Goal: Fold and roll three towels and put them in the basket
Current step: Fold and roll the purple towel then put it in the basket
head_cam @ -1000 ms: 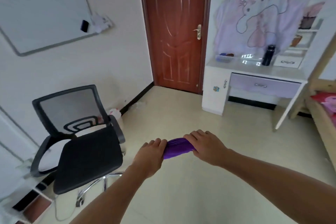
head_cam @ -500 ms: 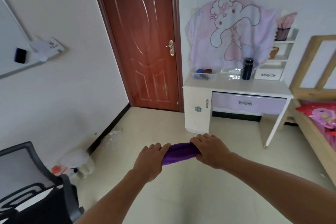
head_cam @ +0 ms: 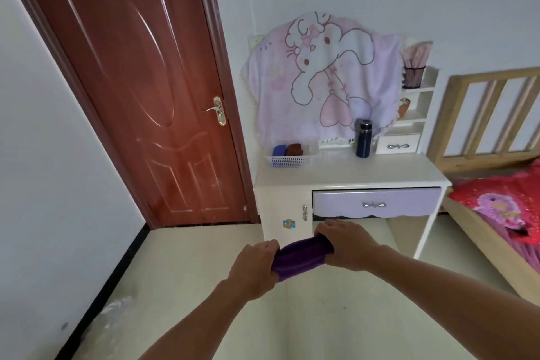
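Two-handed hold in mid-air, left hand (head_cam: 253, 266) and right hand (head_cam: 348, 245) curled round opposite ends of rolled purple towel (head_cam: 301, 256), well apart from white plastic lattice basket (head_cam: 289, 161) on white desk (head_cam: 350, 177), blue towel roll (head_cam: 279, 150) and brown towel roll (head_cam: 294, 149) inside

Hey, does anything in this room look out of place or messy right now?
Mostly tidy. Crumpled clear plastic lies on the floor by the wall near the door, like litter. The cartoon blanket hangs unevenly behind the desk. The left hand and right hand grip the rolled purple towel.
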